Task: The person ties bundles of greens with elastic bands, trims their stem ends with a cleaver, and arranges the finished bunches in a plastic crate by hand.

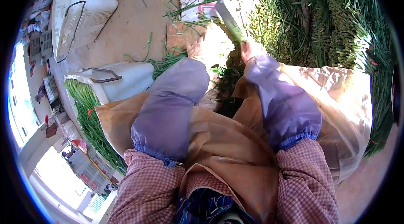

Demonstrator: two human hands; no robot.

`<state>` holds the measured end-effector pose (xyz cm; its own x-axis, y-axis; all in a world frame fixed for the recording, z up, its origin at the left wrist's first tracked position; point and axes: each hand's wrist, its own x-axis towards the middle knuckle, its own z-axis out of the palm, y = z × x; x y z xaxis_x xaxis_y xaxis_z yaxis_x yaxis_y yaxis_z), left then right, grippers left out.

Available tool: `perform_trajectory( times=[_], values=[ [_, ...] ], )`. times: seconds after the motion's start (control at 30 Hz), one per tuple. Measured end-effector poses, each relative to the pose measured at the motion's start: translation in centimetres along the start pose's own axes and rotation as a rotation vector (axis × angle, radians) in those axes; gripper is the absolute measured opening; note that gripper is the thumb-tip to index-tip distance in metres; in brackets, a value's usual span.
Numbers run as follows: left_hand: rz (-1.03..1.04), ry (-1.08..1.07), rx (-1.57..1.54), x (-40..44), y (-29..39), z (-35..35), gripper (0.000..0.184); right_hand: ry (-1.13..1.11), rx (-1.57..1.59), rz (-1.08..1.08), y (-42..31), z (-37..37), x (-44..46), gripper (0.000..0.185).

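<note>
In strong sunlight, my left hand (pixel 200 48) presses on the pale cut ends of a bundle of green stalks (pixel 220 42), beside a reddish-brown block (pixel 177 35). The leaves of green stalks trail out to the left below it. My right hand (pixel 251 49) is wrapped round the handle of a wide-bladed knife (pixel 227 17), whose blade points up and left, just right of the bundle. Its handle is mostly hidden by my fingers. Stacked green stalks (pixel 269 22) lie right of the knife, with their pale ends showing.
A white crate (pixel 145 76) with a metal handle holds more stalks at the left. Another white crate (pixel 86 9) stands at the upper left. Large stalk piles (pixel 341 17) fill the right side. A brown plastic apron (pixel 235 140) covers my lap.
</note>
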<state>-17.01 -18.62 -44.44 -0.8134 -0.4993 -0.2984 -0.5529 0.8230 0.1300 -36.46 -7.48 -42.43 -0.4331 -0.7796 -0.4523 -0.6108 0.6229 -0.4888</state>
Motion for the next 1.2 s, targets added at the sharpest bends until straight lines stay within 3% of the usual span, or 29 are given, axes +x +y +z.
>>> perform_trajectory(
  times=[0.03, 0.07, 0.1, 0.17, 0.23, 0.3, 0.33, 0.4, 0.43, 0.5, 0.57, 0.63, 0.67, 0.7, 0.73, 0.8, 0.83, 0.9, 1.0, 1.13, 1.2],
  values=[
    [-0.159, -0.137, -0.076, -0.6, 0.3, -2.7, 0.113, 0.209, 0.045, -0.111, 2.3, -0.2, -1.5, 0.025],
    [-0.319, -0.272, -0.152, -1.2, 0.6, -5.6, 0.117, 0.272, 0.120, -0.023, 4.7, 0.3, -1.9, 0.023],
    [-0.475, -0.405, -0.227, -1.6, 0.6, -7.2, 0.122, 0.247, 0.118, 0.216, 5.0, -1.2, -1.9, 0.023],
    [-0.466, -0.445, -0.235, -1.6, 0.0, -7.1, 0.122, 0.221, 0.023, 0.338, 9.5, -1.6, -1.0, 0.030],
    [-0.446, -0.403, -0.244, -1.4, -0.4, -5.1, 0.125, 0.372, -0.292, 0.223, 7.7, -4.8, -3.0, 0.042],
    [-0.388, -0.333, -0.433, -1.6, -1.2, -4.1, 0.125, 0.456, -0.163, 0.005, 6.2, -5.1, -3.4, 0.053],
    [-0.360, -0.298, -0.524, -1.7, -1.1, -4.8, 0.125, 0.445, -0.255, -0.067, 4.9, -3.9, -3.9, 0.050],
    [-0.497, -0.309, -0.539, -2.0, 0.3, -7.6, 0.119, -0.122, 0.453, 0.026, 2.4, -1.1, -5.1, 0.043],
    [-0.565, -0.314, -0.540, -2.2, 0.8, -9.1, 0.116, -0.253, 0.763, 0.002, 2.9, 2.9, -5.1, 0.048],
    [-0.502, -0.143, -0.729, -2.8, 0.0, -9.1, 0.109, -0.261, 0.682, -0.234, 0.7, 5.4, -5.3, 0.063],
    [-0.517, -0.054, -0.823, -2.9, -0.2, -11.0, 0.097, -0.149, 0.848, -0.258, -1.7, 5.5, -5.6, 0.082],
    [-0.427, 0.063, -1.082, -2.6, -1.1, -12.0, 0.083, -0.166, 0.776, -0.271, -4.7, 1.6, -5.6, 0.100],
    [-0.379, 0.007, -1.244, -2.6, -0.5, -14.4, 0.066, -0.160, 0.869, -0.392, -6.4, -1.6, -6.2, 0.105],
    [-0.366, 0.087, -1.494, -2.6, 0.0, -15.1, 0.054, -0.164, 0.962, -0.516, -8.2, -4.7, -6.9, 0.109],
    [-0.340, 0.135, -1.603, -3.1, 1.6, -17.9, 0.055, -0.130, 0.898, -0.530, -9.5, -6.6, -7.4, 0.106],
    [-0.268, 0.224, -1.717, -4.7, 4.2, -22.9, 0.058, -0.127, 1.203, -0.503, -10.4, -6.3, -7.1, 0.094],
    [-0.273, 0.208, -1.714, -6.1, 5.0, -24.8, 0.063, -0.216, 1.201, -0.587, -10.7, -9.6, -7.3, 0.080],
    [0.035, 0.233, -1.646, -8.4, 5.4, -27.3, 0.080, -0.410, 1.142, -0.559, -11.2, -15.6, -9.7, 0.074],
    [0.106, 0.120, -1.770, -14.8, 7.9, -32.9, 0.098, -0.570, 1.170, -0.580, -11.1, -20.6, -13.9, 0.068],
    [0.386, 0.297, -1.613, -19.2, 8.8, -32.1, 0.101, -0.783, 1.255, -0.608, -12.0, -21.6, -18.7, 0.069],
    [0.361, 0.355, -1.730, -20.9, 10.0, -30.0, 0.096, -0.851, 1.190, -0.612, -12.9, -20.2, -20.5, 0.070]
  ],
)
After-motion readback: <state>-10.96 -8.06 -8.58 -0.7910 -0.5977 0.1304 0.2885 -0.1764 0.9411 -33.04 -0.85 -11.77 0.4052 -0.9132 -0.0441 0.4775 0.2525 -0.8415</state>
